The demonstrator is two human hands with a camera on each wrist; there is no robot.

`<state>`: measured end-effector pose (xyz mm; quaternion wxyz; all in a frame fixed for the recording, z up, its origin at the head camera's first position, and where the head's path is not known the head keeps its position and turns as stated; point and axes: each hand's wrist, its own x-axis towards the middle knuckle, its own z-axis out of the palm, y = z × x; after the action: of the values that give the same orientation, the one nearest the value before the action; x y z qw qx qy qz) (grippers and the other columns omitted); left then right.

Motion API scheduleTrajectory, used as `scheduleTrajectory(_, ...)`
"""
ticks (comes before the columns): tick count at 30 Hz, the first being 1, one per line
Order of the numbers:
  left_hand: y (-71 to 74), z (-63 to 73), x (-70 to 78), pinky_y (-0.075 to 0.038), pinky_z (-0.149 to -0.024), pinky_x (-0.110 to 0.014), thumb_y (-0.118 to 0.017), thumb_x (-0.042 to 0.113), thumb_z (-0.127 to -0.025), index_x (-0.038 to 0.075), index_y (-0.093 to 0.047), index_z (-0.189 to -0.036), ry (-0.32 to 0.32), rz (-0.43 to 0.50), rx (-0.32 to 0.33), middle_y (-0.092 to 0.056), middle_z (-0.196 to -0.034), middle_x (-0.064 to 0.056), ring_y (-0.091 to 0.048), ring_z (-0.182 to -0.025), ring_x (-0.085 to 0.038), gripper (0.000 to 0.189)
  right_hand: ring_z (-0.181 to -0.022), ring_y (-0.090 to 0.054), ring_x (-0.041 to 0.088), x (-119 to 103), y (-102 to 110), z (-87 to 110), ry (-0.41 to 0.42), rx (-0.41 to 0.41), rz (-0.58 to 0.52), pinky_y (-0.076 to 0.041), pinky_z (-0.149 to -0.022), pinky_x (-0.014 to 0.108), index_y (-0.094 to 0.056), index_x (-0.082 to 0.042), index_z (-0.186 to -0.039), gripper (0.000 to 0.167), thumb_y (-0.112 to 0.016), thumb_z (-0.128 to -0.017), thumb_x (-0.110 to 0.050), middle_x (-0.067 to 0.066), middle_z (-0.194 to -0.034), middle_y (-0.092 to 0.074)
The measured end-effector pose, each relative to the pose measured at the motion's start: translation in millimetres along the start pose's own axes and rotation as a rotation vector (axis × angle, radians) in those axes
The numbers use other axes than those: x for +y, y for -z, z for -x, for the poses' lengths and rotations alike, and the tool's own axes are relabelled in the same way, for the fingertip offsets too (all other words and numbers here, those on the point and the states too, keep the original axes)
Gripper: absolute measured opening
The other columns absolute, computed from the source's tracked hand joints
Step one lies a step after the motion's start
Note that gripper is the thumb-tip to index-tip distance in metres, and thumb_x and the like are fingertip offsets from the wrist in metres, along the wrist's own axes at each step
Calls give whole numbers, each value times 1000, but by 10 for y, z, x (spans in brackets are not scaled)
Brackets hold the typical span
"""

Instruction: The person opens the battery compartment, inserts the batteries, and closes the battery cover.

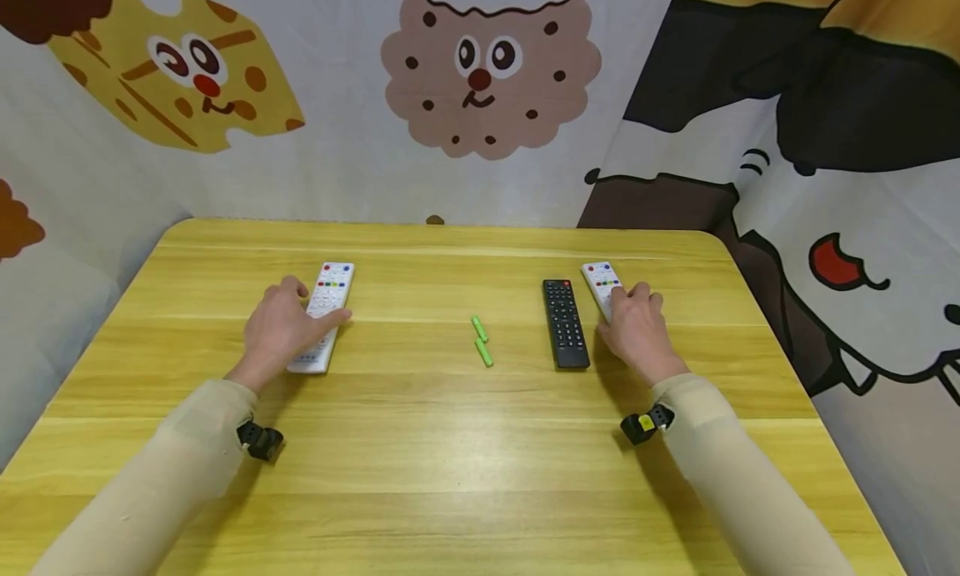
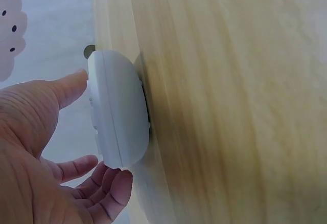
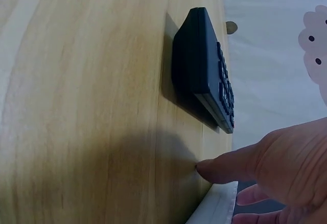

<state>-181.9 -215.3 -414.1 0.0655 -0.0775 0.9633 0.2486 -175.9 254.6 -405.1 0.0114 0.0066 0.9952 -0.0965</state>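
Note:
A white remote control (image 1: 330, 291) with coloured buttons lies on the left of the wooden table. My left hand (image 1: 279, 330) spans it, thumb (image 2: 71, 87) stretched out to its right edge and fingertips at its left edge. On the right, my right hand (image 1: 639, 330) is over a second, partly covered white remote (image 1: 600, 277). Its straight thumb (image 3: 230, 166) points down beside that remote, while the other fingers lie across from it. A black remote (image 1: 566, 324) rests left of the right hand. Two green batteries (image 1: 483, 352) lie mid-table.
The wooden table (image 1: 450, 484) has a rounded back edge against a cartoon-printed cloth (image 1: 330, 176). Black wrist cameras (image 1: 260, 440) sit under both sleeves.

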Motion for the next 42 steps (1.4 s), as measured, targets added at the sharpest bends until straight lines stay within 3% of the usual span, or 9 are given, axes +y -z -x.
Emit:
scheduleTrajectory(20, 37, 117, 167, -44, -60, -36, -73, 60, -88, -3, -50, -134, -56, 13, 68, -56, -110, -20, -56, -86, -33, 81, -97, -54, 57, 51, 79, -120, -26, -57, 78, -55, -76, 63, -53, 17, -125, 50, -69, -84, -6, 38, -108, -50)
scheduleTrajectory(30, 18, 163, 212, -43, -54, -33, -75, 53, -89, -3, -51, -131, -100, 18, 97, -57, -105, -19, -57, -83, -32, 74, -84, -59, 40, 107, 160, -138, -27, -101, 2, -55, -71, 53, -55, 17, -117, 41, -68, -91, -13, 29, -97, -55)
scheduleTrajectory(42, -26, 185, 239, -43, -51, -32, -74, 42, -90, -3, -52, -125, -139, 27, 133, -57, -98, -18, -57, -77, -31, 61, -98, -66, 42, 55, 208, -147, -57, -153, -38, -60, -81, 55, -57, 13, -126, 40, -63, -99, -17, 32, -113, -62)
